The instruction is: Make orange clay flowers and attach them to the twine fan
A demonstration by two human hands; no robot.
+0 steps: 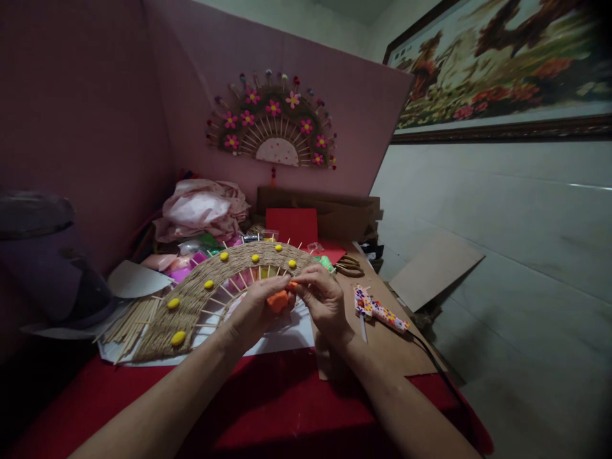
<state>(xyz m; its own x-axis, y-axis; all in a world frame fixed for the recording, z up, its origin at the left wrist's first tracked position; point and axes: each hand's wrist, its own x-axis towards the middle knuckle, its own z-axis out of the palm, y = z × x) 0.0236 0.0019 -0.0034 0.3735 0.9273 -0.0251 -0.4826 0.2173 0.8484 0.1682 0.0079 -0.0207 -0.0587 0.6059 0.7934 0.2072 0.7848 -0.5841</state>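
Note:
My left hand is closed around a lump of orange modelling clay. Close beside it, my right hand pinches a small orange piece at the fingertips, and I cannot tell whether that piece is still joined to the lump. Both hands are held in front of a fan-shaped craft of twine woven over thin sticks, with several yellow clay dots along its arc. My forearms and hands hide its right end.
A flower-patterned glue gun lies on brown cardboard at right, its cord running off the edge. Loose sticks lie left of the fan. Behind are bundled pink cloth, red card and a finished fan on the pink board.

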